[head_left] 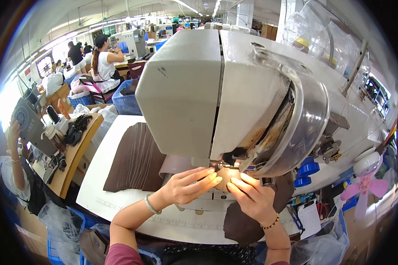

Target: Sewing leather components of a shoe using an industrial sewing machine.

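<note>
A large white sewing machine (pixel 181 92) stands right in front of me, its lamp lighting the needle area. A light-coloured piece of material (pixel 227 176) lies under the needle, and its outline is partly hidden by my fingers. On its left side my left hand (pixel 192 185) pinches it, fingers drawn together. My right hand (pixel 254 194) holds it from the right with bent fingers. Left of the machine head lies a fanned stack of dark brown pieces (pixel 135 159) on the white table (pixel 119 205). Another dark brown piece (pixel 243 223) rests under my right wrist.
Blue knobs (pixel 306 172) stick out from the machine, near a small pink fan (pixel 364 185). Scissors (pixel 323 210) and paper lie to the right. At left are a wooden-edged workbench (pixel 82 152), blue crates (pixel 127 97), and a person's arm (pixel 15 150). Other people work further back.
</note>
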A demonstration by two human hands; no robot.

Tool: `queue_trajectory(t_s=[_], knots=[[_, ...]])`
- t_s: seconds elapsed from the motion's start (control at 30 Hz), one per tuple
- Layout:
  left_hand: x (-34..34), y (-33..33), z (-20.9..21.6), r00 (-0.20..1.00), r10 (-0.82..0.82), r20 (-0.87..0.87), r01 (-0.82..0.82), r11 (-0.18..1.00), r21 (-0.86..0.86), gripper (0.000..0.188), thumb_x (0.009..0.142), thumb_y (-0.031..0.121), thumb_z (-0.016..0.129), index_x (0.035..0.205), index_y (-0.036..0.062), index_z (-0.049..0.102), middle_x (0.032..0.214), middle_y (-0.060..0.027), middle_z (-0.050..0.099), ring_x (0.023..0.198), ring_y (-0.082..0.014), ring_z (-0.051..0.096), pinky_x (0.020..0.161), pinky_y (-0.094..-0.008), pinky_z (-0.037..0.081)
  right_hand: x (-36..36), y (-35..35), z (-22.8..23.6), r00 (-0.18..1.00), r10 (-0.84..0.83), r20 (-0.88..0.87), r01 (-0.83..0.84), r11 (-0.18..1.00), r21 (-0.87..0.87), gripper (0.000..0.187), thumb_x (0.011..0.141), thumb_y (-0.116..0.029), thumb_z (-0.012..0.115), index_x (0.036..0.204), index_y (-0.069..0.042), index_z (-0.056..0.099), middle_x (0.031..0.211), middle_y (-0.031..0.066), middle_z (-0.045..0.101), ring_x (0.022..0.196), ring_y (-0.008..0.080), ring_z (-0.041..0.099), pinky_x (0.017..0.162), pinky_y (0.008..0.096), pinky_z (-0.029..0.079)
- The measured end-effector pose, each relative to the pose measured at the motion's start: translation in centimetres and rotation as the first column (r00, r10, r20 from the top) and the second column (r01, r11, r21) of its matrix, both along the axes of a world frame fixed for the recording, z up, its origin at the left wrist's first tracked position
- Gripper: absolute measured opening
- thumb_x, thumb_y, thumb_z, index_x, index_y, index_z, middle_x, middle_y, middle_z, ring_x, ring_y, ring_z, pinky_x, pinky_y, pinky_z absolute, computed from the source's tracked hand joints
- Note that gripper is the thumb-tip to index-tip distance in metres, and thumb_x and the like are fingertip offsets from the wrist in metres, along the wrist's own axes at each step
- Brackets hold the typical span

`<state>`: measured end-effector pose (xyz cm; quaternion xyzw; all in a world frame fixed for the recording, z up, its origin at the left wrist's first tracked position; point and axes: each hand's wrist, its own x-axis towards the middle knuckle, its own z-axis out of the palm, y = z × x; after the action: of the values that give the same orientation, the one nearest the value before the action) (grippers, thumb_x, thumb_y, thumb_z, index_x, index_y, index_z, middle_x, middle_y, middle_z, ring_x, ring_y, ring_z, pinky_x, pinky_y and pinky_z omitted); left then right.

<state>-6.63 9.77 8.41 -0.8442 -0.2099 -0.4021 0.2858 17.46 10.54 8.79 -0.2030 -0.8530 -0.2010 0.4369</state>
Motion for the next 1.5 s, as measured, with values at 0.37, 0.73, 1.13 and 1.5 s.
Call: queue_trajectory(t_s=[0.37, 0.73, 1.13, 1.5], knots=[[0.0, 0.6, 0.2, 0.997, -0.062, 0.052, 0.062, 0.998, -0.004, 0.035, 0.068, 0.002, 0.069, 0.103, -0.0010, 0.070, 0.107, -0.0063, 0.062, 0.095, -0.0208, 0.064, 0.075, -0.0287, 0.057, 0.0, 0.1, -0.4, 0.997, -0.073, -0.008, 0.073, 0.997, -0.008, 0.028, 0.069, -0.011, 0.074, 0.096, -0.020, 0.072, 0.098, -0.0054, 0.069, 0.078, 0.0097, 0.066, 0.054, 0.0209, 0.042], [0.2, 0.9, 0.4, 0.984, -0.094, 0.149, 0.104, 0.993, -0.057, 0.033, 0.067, 0.007, 0.072, 0.100, 0.0032, 0.071, 0.105, -0.0031, 0.066, 0.095, -0.0194, 0.065, 0.080, -0.0290, 0.056, 0.5, 0.7, -0.6, 0.999, -0.037, -0.003, 0.036, 0.991, -0.131, 0.026, 0.074, -0.012, 0.073, 0.099, -0.017, 0.072, 0.102, -0.0023, 0.070, 0.087, 0.0140, 0.066, 0.073, 0.0266, 0.050], [0.0, 1.0, 0.2, 0.987, -0.014, 0.158, 0.039, 0.987, -0.157, 0.027, 0.073, 0.013, 0.078, 0.099, 0.0075, 0.073, 0.098, 0.0027, 0.066, 0.089, -0.0147, 0.066, 0.070, -0.0270, 0.054, 1.4, 1.8, -2.6, 0.995, -0.090, 0.045, 0.098, 0.967, -0.236, 0.020, 0.077, -0.012, 0.073, 0.097, -0.014, 0.073, 0.101, 0.0025, 0.069, 0.092, 0.0208, 0.064, 0.091, 0.0384, 0.044], [-0.8, 2.6, -3.2, 0.987, -0.028, 0.160, 0.071, 0.961, -0.267, 0.023, 0.072, 0.012, 0.076, 0.095, 0.0101, 0.075, 0.101, 0.0011, 0.067, 0.088, -0.0137, 0.066, 0.071, -0.0277, 0.055, 1.9, 1.8, -3.3, 0.996, -0.086, 0.000, 0.085, 0.981, -0.174, 0.024, 0.075, -0.011, 0.072, 0.098, -0.013, 0.074, 0.104, 0.0026, 0.068, 0.094, 0.0209, 0.063, 0.092, 0.0422, 0.043]])
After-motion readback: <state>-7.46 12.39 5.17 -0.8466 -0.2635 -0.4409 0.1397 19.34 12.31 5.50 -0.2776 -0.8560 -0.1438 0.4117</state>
